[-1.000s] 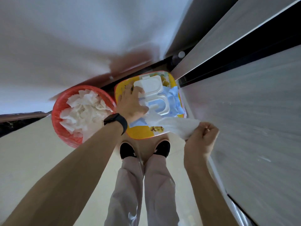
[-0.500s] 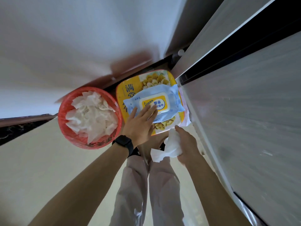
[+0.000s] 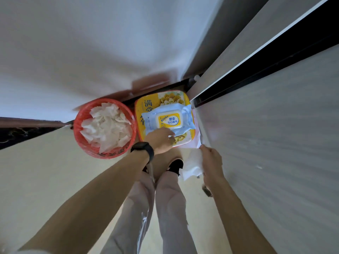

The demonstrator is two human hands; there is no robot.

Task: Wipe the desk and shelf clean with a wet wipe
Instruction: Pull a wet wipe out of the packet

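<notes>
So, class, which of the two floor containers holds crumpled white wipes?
The round red basket, left of the square yellow tray; that tray carries a closed blue wet-wipe pack instead.

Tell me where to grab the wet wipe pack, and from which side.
Its near-left corner, probably, from the near side. The wet wipe pack lies flat, lid shut, on the yellow tray, right end close to the grey panel; the left hand rests at that corner, while the right hand holds a wipe.

We count one red basket (image 3: 79, 129), one yellow tray (image 3: 140, 109), one wet-wipe pack (image 3: 150, 118), one loose wipe (image 3: 192, 165), one watch (image 3: 143, 147), two hands: left hand (image 3: 160, 142), right hand (image 3: 211, 162).
</notes>
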